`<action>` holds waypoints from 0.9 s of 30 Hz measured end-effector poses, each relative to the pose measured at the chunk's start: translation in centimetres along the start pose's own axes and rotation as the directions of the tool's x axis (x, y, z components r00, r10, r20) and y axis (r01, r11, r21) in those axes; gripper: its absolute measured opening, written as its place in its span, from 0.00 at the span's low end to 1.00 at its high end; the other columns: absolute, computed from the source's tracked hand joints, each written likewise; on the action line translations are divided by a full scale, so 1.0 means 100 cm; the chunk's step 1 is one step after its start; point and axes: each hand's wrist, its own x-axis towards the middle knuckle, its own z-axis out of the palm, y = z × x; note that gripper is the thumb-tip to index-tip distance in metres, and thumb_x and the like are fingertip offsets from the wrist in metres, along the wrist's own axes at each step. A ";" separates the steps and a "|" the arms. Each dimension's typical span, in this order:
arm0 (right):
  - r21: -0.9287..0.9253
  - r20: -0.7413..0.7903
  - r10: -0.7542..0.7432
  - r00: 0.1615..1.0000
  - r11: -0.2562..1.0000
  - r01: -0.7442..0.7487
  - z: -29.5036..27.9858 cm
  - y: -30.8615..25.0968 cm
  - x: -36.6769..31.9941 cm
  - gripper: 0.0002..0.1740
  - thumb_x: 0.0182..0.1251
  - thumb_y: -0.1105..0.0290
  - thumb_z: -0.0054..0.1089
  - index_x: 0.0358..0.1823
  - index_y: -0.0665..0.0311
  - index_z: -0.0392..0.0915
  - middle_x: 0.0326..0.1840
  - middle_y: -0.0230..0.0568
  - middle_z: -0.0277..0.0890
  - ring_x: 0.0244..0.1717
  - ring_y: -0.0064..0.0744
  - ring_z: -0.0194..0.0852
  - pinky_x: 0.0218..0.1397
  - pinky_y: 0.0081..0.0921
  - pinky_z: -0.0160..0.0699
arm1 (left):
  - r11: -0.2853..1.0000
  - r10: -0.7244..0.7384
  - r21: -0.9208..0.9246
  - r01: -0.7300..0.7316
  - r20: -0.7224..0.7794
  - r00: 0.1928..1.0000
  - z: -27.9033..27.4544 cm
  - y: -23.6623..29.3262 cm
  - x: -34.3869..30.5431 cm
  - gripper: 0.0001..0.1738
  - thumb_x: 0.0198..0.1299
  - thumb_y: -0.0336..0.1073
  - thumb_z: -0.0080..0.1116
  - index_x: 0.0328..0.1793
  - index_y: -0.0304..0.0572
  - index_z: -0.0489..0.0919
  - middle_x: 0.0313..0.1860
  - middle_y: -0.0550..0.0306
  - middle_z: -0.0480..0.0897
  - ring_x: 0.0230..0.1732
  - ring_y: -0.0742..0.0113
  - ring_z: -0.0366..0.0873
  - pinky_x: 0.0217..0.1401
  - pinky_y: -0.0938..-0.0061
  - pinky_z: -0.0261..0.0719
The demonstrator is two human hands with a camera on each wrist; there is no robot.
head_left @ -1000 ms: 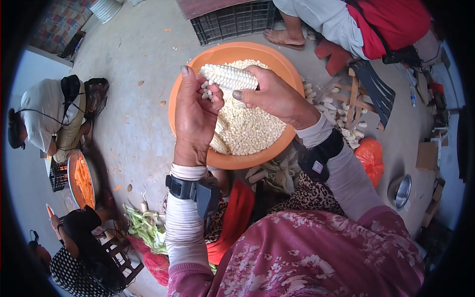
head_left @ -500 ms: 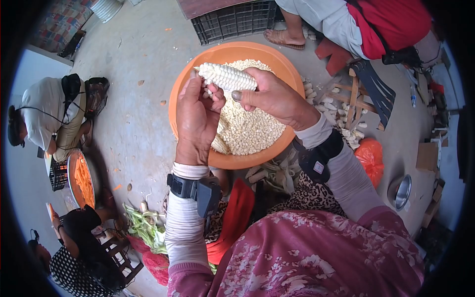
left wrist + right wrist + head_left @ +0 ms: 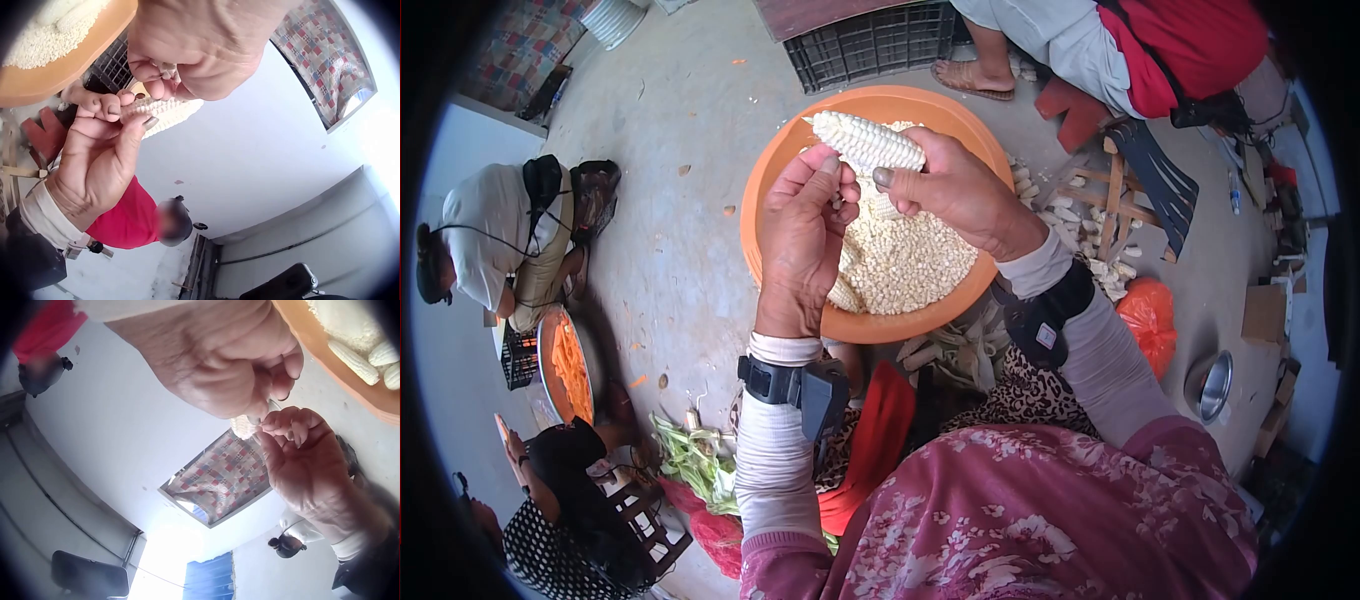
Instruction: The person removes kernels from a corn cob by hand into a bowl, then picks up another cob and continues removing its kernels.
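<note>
A white corn cob [image 3: 865, 140] is held above the kernels [image 3: 915, 260] in an orange basin [image 3: 756, 215]. My right hand [image 3: 965, 195] grips its lower end, thumb on the near side. At the cob's left, my left hand [image 3: 800, 240] has curled fingers and its thumb tip against the index finger. In the left wrist view a few loose kernels [image 3: 169, 72] show within the left fingers, beside the cob [image 3: 172, 115]. The right wrist view shows both hands meeting at the cob [image 3: 242, 427], most of it hidden behind the right hand.
Several whole cobs [image 3: 353, 361] lie in the basin. Stripped cobs [image 3: 1065, 218] and a broken wooden chair [image 3: 1118, 195] are on the floor to the right, near a red bag [image 3: 1147, 325]. Husks [image 3: 700, 460] lie lower left. A black crate [image 3: 870, 45] stands behind; other people sit around.
The left thumb has come down from upright and bent in against the index finger. The cob, in the right hand, has tilted and its tip has risen slightly.
</note>
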 end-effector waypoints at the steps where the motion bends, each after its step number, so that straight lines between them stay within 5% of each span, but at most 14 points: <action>1: 0.000 0.000 0.000 1.000 1.000 0.000 0.000 -0.001 0.000 0.21 0.60 0.71 0.57 0.52 0.75 0.67 0.34 0.34 0.72 0.30 0.15 0.67 0.30 0.14 0.69 | 1.000 -0.007 0.005 0.007 -0.008 1.000 0.000 0.000 0.000 0.06 0.64 0.30 0.54 0.45 0.41 0.77 0.30 0.62 0.79 0.28 0.76 0.75 0.31 0.85 0.75; 4: 0.013 -0.016 -0.007 1.000 1.000 0.008 0.001 -0.003 -0.001 0.21 0.60 0.71 0.57 0.52 0.75 0.67 0.34 0.34 0.72 0.30 0.15 0.67 0.30 0.14 0.69 | 0.991 -0.044 0.120 0.051 -0.063 0.997 0.004 0.000 -0.003 0.08 0.62 0.28 0.52 0.47 0.42 0.76 0.34 0.63 0.79 0.34 0.75 0.75 0.39 0.79 0.73; 11: -0.270 -0.065 -0.067 0.996 0.962 0.047 -0.002 0.007 0.002 0.23 0.63 0.71 0.59 0.57 0.72 0.65 0.40 0.34 0.72 0.34 0.14 0.69 0.35 0.15 0.72 | 0.963 -0.164 0.207 0.173 -0.063 0.985 0.004 0.000 -0.005 0.12 0.57 0.31 0.54 0.48 0.46 0.75 0.42 0.66 0.76 0.49 0.74 0.69 0.52 0.70 0.61; 17: -0.544 -0.076 -0.244 0.967 0.823 0.165 -0.003 0.009 0.002 0.22 0.60 0.74 0.59 0.54 0.72 0.65 0.44 0.41 0.74 0.42 0.24 0.73 0.42 0.22 0.74 | 0.955 -0.129 0.267 0.131 -0.025 0.991 0.011 0.003 -0.007 0.09 0.66 0.41 0.52 0.44 0.45 0.74 0.36 0.64 0.78 0.36 0.75 0.73 0.38 0.77 0.70; 19: -0.616 -0.083 -0.260 0.962 0.772 0.156 0.001 0.006 0.000 0.21 0.60 0.74 0.58 0.54 0.71 0.66 0.44 0.44 0.74 0.43 0.28 0.74 0.45 0.25 0.73 | 0.965 -0.115 0.239 0.106 0.021 0.993 0.005 0.000 -0.004 0.16 0.61 0.49 0.60 0.34 0.45 0.76 0.25 0.67 0.75 0.22 0.80 0.69 0.22 0.84 0.66; 25: -0.632 -0.072 -0.162 0.984 0.771 0.081 0.004 0.005 -0.001 0.21 0.59 0.71 0.60 0.52 0.71 0.66 0.45 0.51 0.74 0.47 0.34 0.74 0.50 0.29 0.72 | 0.984 -0.073 0.159 0.081 -0.054 0.996 0.009 -0.005 -0.001 0.14 0.63 0.44 0.60 0.30 0.44 0.75 0.18 0.66 0.73 0.16 0.80 0.65 0.18 0.86 0.62; 27: -0.686 -0.023 -0.339 0.941 0.689 0.232 0.002 0.012 0.001 0.22 0.57 0.71 0.59 0.50 0.73 0.65 0.39 0.61 0.76 0.42 0.57 0.77 0.43 0.40 0.75 | 0.986 -0.062 0.155 0.067 -0.041 0.997 0.010 -0.006 -0.002 0.13 0.63 0.43 0.60 0.31 0.43 0.76 0.19 0.66 0.73 0.16 0.81 0.65 0.18 0.87 0.62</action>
